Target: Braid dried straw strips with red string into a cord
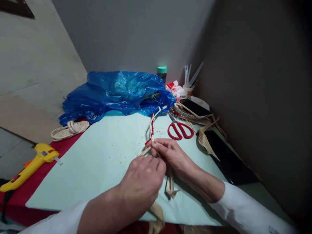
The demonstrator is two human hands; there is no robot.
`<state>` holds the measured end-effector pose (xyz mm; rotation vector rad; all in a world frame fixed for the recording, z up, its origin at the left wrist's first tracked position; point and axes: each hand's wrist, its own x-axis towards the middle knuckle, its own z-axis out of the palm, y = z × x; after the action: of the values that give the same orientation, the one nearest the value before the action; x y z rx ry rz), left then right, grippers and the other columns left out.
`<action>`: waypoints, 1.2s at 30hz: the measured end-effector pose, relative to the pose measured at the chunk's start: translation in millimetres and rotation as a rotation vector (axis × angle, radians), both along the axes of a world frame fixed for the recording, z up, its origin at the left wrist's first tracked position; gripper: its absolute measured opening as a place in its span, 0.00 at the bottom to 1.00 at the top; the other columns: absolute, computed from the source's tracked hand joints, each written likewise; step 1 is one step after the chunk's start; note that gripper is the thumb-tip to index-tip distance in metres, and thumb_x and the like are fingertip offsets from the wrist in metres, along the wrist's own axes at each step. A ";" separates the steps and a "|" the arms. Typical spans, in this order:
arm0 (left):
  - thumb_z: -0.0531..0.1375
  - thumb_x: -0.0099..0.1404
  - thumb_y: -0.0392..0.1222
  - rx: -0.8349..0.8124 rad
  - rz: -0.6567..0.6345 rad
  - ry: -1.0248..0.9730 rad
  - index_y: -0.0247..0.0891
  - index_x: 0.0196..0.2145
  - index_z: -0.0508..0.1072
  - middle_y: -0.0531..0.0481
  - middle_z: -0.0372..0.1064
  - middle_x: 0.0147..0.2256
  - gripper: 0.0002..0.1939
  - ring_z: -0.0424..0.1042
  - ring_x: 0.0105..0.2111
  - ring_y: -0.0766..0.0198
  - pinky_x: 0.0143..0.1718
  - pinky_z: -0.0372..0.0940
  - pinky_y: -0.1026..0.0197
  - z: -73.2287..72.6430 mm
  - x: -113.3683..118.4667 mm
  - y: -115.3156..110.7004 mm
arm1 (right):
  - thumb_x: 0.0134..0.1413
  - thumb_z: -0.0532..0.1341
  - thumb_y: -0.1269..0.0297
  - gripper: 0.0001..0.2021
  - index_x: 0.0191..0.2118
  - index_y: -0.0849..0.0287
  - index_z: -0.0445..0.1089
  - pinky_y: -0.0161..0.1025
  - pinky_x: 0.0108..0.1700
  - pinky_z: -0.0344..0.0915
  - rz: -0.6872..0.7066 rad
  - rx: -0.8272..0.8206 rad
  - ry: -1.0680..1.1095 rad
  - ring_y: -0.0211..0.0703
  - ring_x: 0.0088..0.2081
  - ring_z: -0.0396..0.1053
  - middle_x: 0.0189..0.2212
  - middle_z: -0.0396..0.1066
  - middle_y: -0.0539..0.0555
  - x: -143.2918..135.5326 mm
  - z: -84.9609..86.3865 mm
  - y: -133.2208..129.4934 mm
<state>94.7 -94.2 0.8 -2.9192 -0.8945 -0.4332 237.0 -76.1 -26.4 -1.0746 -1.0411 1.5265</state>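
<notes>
A thin braid of pale dried-leaf strips with a red strand lies on the pale green sheet, its far end curling up. My right hand pinches the near end of this braid between thumb and fingers. Just in front of it, my left hand is closed, its fingers curled on a pale strip that runs to the braid. Part of that grip is hidden behind the knuckles. Loose strip ends hang below my right hand, and a wider strip trails under my left wrist.
Red-handled scissors lie right of the braid. A yellow glue gun and a small woven sandal rest at left. A blue plastic bag fills the back. At right are a black tablet-like slab and a phone.
</notes>
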 end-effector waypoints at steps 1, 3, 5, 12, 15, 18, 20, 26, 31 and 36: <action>0.51 0.65 0.35 -0.146 0.024 -0.097 0.34 0.30 0.74 0.45 0.73 0.27 0.12 0.71 0.29 0.57 0.34 0.65 0.56 4.6 -5.4 3.5 | 0.51 0.62 0.55 0.13 0.30 0.63 0.71 0.33 0.25 0.49 -0.004 0.003 -0.013 0.32 0.21 0.54 0.21 0.62 0.48 0.1 0.8 -0.6; 0.50 0.68 0.40 -0.428 0.185 -0.333 0.37 0.27 0.73 0.48 0.72 0.27 0.16 0.70 0.29 0.62 0.35 0.63 0.59 13.0 -14.4 16.0 | 0.53 0.62 0.54 0.14 0.29 0.62 0.69 0.33 0.23 0.44 0.002 0.015 -0.037 0.31 0.20 0.49 0.20 0.58 0.46 0.5 3.4 -2.3; 0.53 0.66 0.43 -0.689 0.291 -0.554 0.36 0.31 0.73 0.48 0.73 0.30 0.12 0.70 0.32 0.63 0.36 0.63 0.60 16.5 -18.7 32.1 | 0.54 0.61 0.54 0.15 0.27 0.61 0.67 0.32 0.23 0.44 0.019 0.032 -0.042 0.31 0.21 0.48 0.20 0.56 0.46 0.5 6.4 -4.4; 0.61 0.57 0.38 -1.242 0.215 -0.914 0.35 0.28 0.66 0.47 0.71 0.26 0.06 0.69 0.28 0.65 0.33 0.61 0.62 -4.7 -5.9 55.6 | 0.56 0.60 0.56 0.11 0.32 0.60 0.67 0.31 0.26 0.49 0.045 0.055 -0.052 0.33 0.24 0.52 0.24 0.56 0.47 -1.2 6.1 -8.7; 0.60 0.57 0.33 -1.338 0.232 -0.993 0.37 0.29 0.61 0.49 0.71 0.22 0.08 0.65 0.22 0.68 0.26 0.57 0.65 -11.2 -2.4 51.3 | 0.58 0.58 0.57 0.10 0.36 0.59 0.68 0.31 0.26 0.49 0.089 0.065 -0.053 0.33 0.25 0.53 0.26 0.60 0.49 -2.2 2.0 -8.2; 0.58 0.59 0.31 -1.418 0.279 -1.031 0.39 0.31 0.58 0.51 0.69 0.19 0.10 0.54 0.15 0.74 0.19 0.46 0.68 -13.4 -2.7 48.5 | 0.58 0.57 0.60 0.09 0.39 0.59 0.68 0.31 0.25 0.47 0.125 0.034 -0.078 0.31 0.23 0.51 0.26 0.59 0.48 -3.6 1.6 -8.6; 0.57 0.60 0.30 -1.452 0.319 -1.035 0.38 0.31 0.58 0.50 0.68 0.18 0.09 0.50 0.14 0.76 0.18 0.41 0.68 -12.5 -3.3 47.8 | 0.57 0.57 0.62 0.08 0.39 0.60 0.67 0.31 0.24 0.45 0.139 0.019 -0.116 0.31 0.22 0.49 0.24 0.57 0.46 -4.1 3.8 -9.6; 0.53 0.59 0.26 -1.476 0.369 -0.872 0.33 0.23 0.63 0.46 0.67 0.18 0.10 0.50 0.12 0.77 0.16 0.38 0.67 -10.3 -2.9 48.6 | 0.61 0.53 0.60 0.08 0.42 0.58 0.61 0.32 0.22 0.45 0.174 0.051 -0.364 0.32 0.20 0.51 0.24 0.63 0.47 1.9 5.5 -8.5; 0.56 0.55 0.28 -1.212 0.431 -0.868 0.34 0.19 0.65 0.52 0.62 0.16 0.09 0.50 0.12 0.75 0.16 0.41 0.64 -26.5 -2.9 48.7 | 0.64 0.50 0.63 0.10 0.32 0.58 0.62 0.35 0.26 0.49 0.105 0.378 -1.114 0.36 0.23 0.60 0.25 0.70 0.54 0.7 5.7 -10.5; 0.59 0.52 0.31 -1.083 0.523 -0.858 0.33 0.21 0.69 0.51 0.63 0.17 0.04 0.58 0.18 0.70 0.21 0.50 0.64 -38.1 1.2 48.5 | 0.62 0.51 0.61 0.12 0.38 0.61 0.69 0.38 0.27 0.45 0.078 0.510 -1.735 0.45 0.30 0.67 0.30 0.72 0.61 -9.9 18.6 -18.8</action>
<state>95.9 -45.8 -37.3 -2.9451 -2.6007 -1.6170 227.1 -94.8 -7.8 -1.8949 -2.3730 -0.0725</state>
